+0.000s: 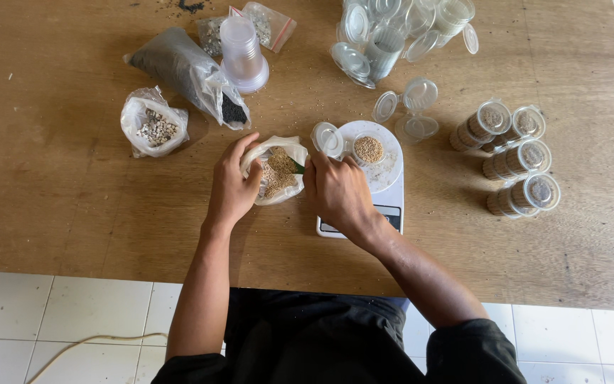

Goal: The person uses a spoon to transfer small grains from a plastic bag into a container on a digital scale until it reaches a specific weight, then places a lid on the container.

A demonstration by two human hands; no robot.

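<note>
My left hand [232, 186] grips the rim of a small clear plastic bag [276, 181] of tan grains, holding it open on the wooden table [58, 206]. My right hand [337, 190] holds a small green scoop [298, 168] whose tip is inside the bag's mouth. Just right of the bag stands a white kitchen scale [391, 190]. On its round platform sits a small clear cup [369, 150] with tan grains in it, its hinged lid [327, 139] flipped open to the left.
Several filled, closed cups [520, 162] lie at the right. Empty cups are piled at the back [392, 32], and one open empty cup [411, 107] lies behind the scale. At left lie a bag of pale seeds [152, 124], a dark-filled bag [186, 71] and stacked cups [241, 53].
</note>
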